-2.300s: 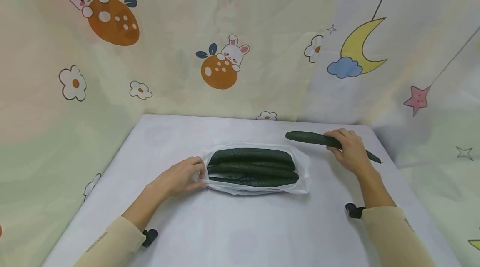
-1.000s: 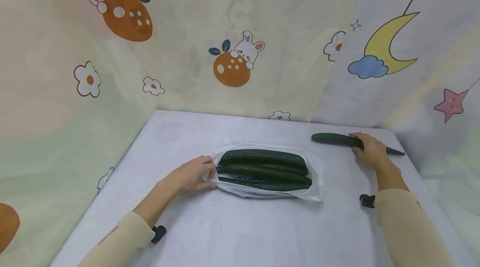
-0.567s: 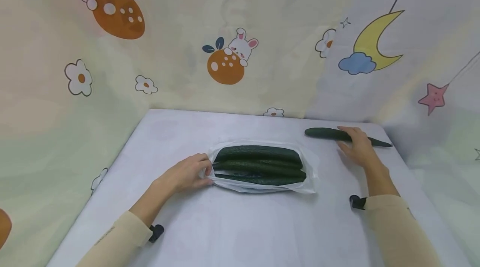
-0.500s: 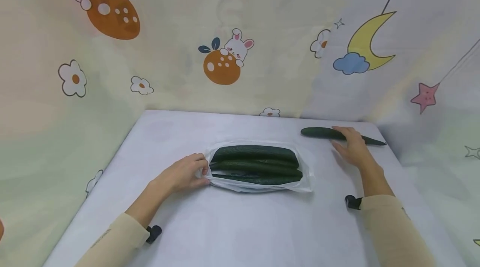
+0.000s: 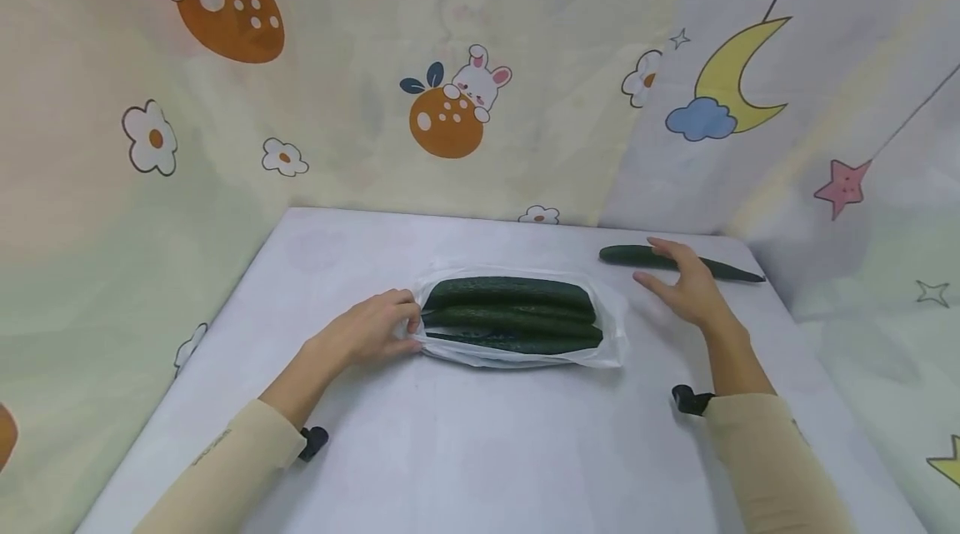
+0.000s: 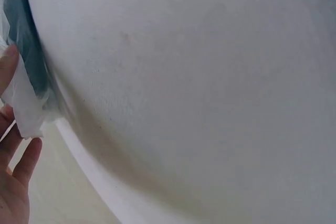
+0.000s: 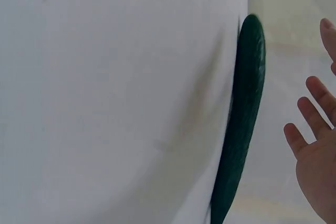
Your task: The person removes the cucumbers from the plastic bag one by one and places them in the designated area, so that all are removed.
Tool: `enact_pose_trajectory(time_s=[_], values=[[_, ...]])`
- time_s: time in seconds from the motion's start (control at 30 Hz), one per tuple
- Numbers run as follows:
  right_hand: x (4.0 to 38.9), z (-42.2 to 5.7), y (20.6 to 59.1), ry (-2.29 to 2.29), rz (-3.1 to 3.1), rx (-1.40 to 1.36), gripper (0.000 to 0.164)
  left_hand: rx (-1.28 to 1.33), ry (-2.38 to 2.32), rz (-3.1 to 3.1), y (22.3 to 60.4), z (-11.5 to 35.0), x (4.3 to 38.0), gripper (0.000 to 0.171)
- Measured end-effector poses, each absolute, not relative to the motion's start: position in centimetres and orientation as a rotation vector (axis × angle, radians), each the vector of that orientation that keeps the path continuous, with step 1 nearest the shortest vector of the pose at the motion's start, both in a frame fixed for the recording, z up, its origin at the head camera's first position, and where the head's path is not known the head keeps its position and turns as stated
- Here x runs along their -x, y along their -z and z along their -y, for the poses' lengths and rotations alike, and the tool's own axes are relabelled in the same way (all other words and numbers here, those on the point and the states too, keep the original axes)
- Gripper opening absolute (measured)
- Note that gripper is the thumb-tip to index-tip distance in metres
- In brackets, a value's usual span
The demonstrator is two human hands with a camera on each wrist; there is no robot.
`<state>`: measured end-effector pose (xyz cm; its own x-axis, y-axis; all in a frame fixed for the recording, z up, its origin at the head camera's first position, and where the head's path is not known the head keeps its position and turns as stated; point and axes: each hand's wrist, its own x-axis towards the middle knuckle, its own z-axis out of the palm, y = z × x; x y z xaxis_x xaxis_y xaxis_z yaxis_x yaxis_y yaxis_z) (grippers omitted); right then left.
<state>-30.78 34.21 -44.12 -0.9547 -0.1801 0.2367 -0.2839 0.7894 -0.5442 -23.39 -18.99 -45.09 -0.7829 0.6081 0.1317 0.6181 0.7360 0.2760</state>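
A white plastic bag (image 5: 611, 334) lies mid-table with its mouth spread, and several dark green cucumbers (image 5: 510, 317) show inside, side by side. My left hand (image 5: 367, 330) pinches the bag's left edge between thumb and fingers; the left wrist view shows the thin plastic (image 6: 26, 103) between them. One loose cucumber (image 5: 633, 257) lies on the table at the back right. In front of it, my right hand (image 5: 688, 284) is spread and holds nothing. The right wrist view shows its fingers (image 7: 317, 119) apart from the loose cucumber (image 7: 244, 108).
The white-covered table (image 5: 480, 451) ends at a patterned cloth backdrop (image 5: 337, 84), close behind the loose cucumber. Dark wrist cameras (image 5: 688, 401) stick out from both sleeves and sit low over the table.
My right hand has set its cucumber down at the back right, let go and drawn back slightly toward me. My left hand has stayed at the bag's left edge.
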Motion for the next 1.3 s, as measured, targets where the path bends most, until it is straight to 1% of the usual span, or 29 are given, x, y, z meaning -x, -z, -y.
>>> enact_pose_trajectory(time_s=[0.2,0.37,0.67,0.9,1.3], values=[[31.1,-31.1,43.1,-0.898,2.750,-0.486,0.068,0.995,0.490,2.909,44.9,19.0,23.4,0.031],[31.0,-28.7,42.1,-0.911,2.681,-0.560,0.064,1.023,0.505,2.878,45.1,19.1,23.5,0.030],[29.6,-25.4,41.2,-0.897,2.633,-0.727,0.064,1.048,0.502,2.862,45.1,19.1,23.6,0.031],[28.8,-22.6,41.4,-0.958,2.591,-0.835,0.062,1.051,0.392,2.878,44.7,19.2,23.8,0.031],[27.2,-19.6,42.5,-0.984,2.572,-1.086,0.062,1.038,0.477,2.893,44.8,18.9,23.6,0.030]])
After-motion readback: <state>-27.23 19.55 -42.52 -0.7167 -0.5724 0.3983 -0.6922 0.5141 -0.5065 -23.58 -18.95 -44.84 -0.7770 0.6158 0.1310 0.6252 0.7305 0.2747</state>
